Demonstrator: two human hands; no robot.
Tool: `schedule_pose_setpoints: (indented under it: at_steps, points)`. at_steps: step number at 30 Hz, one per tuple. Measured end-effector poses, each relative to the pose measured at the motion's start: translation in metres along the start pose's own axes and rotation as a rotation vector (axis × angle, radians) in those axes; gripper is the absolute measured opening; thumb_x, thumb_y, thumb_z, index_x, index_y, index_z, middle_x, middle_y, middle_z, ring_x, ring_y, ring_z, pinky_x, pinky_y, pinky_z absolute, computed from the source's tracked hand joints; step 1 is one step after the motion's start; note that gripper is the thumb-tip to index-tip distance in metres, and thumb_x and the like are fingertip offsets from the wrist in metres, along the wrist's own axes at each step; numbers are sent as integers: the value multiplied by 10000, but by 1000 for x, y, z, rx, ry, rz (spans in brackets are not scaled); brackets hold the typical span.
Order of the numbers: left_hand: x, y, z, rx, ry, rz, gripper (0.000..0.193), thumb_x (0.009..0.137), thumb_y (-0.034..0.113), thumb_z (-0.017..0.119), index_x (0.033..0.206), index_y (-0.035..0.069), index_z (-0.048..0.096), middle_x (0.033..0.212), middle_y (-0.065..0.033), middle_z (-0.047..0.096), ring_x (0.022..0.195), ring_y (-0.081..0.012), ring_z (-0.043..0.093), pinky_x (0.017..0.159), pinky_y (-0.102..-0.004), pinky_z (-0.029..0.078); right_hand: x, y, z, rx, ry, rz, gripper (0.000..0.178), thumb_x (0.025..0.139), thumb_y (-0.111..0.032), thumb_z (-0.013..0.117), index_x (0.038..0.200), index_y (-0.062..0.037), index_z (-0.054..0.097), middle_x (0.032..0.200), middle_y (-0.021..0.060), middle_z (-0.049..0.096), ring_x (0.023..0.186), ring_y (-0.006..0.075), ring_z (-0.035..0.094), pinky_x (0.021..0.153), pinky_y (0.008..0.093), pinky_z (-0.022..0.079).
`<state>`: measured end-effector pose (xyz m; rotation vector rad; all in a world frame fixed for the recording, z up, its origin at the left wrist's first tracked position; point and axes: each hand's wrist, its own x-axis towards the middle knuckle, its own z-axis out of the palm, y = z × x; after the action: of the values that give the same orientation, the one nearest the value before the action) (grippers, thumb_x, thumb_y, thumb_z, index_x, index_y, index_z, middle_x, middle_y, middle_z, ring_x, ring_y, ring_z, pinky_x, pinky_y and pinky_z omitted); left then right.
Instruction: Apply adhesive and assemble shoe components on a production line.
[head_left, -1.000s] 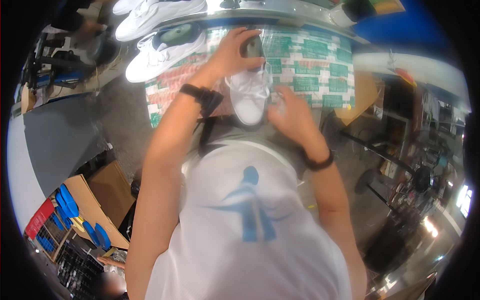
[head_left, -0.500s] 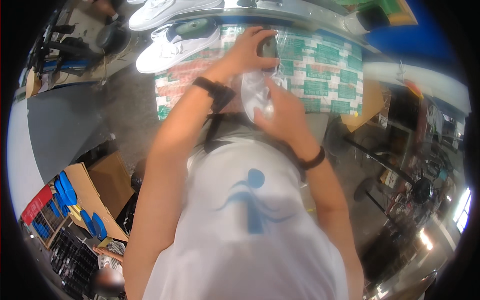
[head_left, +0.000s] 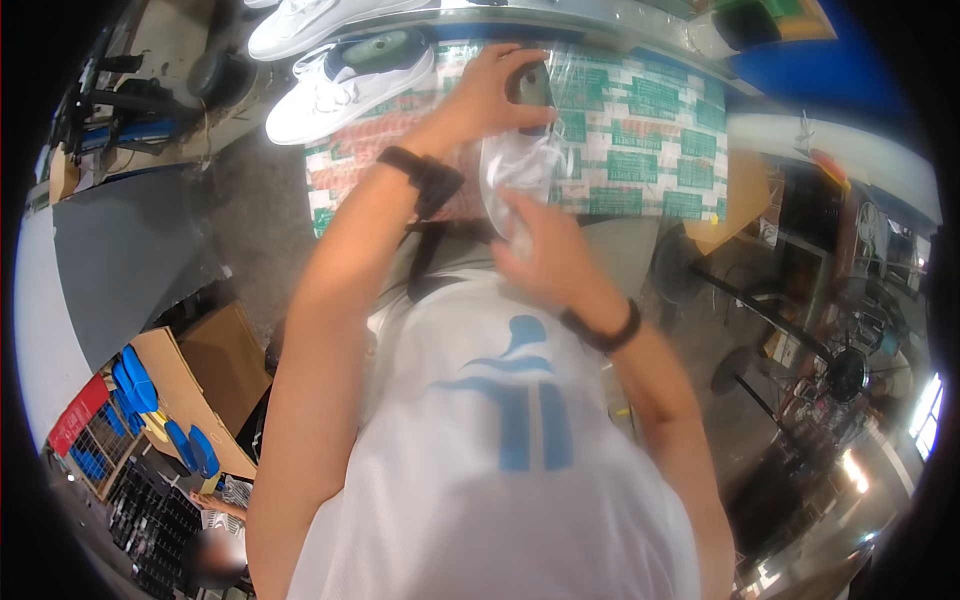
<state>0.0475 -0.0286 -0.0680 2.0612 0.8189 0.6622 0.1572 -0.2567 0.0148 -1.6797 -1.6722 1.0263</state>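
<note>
A white lace-up shoe (head_left: 515,165) lies on the patterned work surface in front of me, its toe pointing toward my body. A grey-green shoe last with a small hole (head_left: 533,85) fills its opening. My left hand (head_left: 485,98) grips the shoe around the heel end, thumb and fingers on either side of the last. At the toe is my right hand (head_left: 558,248), slightly blurred, with index finger and thumb spread apart; the index finger touches the front of the shoe. Contact of the thumb is unclear.
Another white shoe with a last (head_left: 350,90) stands left of my left hand, and a further white shoe (head_left: 320,22) sits behind it on a metal ledge. Green-and-white printed sheeting (head_left: 655,140) covers the work surface. A cardboard box (head_left: 222,365) and blue shoe-shaped pieces (head_left: 138,378) are lower left.
My right hand has drawn back along the shoe toward my body, from the lace area to the toe. My left hand keeps its hold on the heel end.
</note>
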Motion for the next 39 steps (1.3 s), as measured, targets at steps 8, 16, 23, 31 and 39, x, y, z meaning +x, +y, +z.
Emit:
schedule_pose_setpoints:
  at_steps: [8, 16, 23, 31, 39]
  points:
    - [-2, 10, -3, 43, 3, -43, 868, 835, 449, 960, 1585, 165, 627, 1652, -246, 487, 1500, -433, 530, 1232, -510, 480, -14, 17, -18, -111, 182, -165, 775, 828, -189, 826, 1549, -23, 595, 1020, 158, 723, 926, 382, 726, 870, 478, 593]
    - [-2, 9, 2, -28, -29, -42, 911, 811, 498, 961, 1593, 179, 620, 1707, -269, 421, 1565, -485, 437, 1262, -547, 446, 10, 36, 10, -442, 204, -221, 833, 802, -288, 870, 1493, 78, 582, 1018, 223, 724, 917, 413, 721, 815, 495, 582]
    - [-4, 4, -2, -37, -41, -74, 872, 850, 422, 958, 1603, 151, 610, 1682, -273, 451, 1553, -437, 483, 1270, -507, 439, -9, 19, 11, -47, 188, 15, 772, 828, -248, 854, 1510, 23, 616, 1043, 187, 733, 953, 410, 733, 870, 498, 597]
    - [3, 3, -8, -20, -23, 4, 875, 832, 425, 965, 1592, 155, 626, 1675, -272, 466, 1542, -446, 490, 1257, -510, 450, -15, 33, -21, 41, 238, -46, 725, 863, -208, 824, 1523, 14, 622, 1055, 173, 740, 976, 392, 744, 908, 461, 601]
    - [-7, 8, 2, -29, -8, 22, 871, 802, 411, 979, 1562, 143, 647, 1675, -286, 465, 1543, -453, 493, 1260, -500, 449, -9, 46, -15, 17, 301, 63, 722, 876, -266, 815, 1513, 16, 627, 1089, 172, 749, 998, 397, 748, 903, 460, 601]
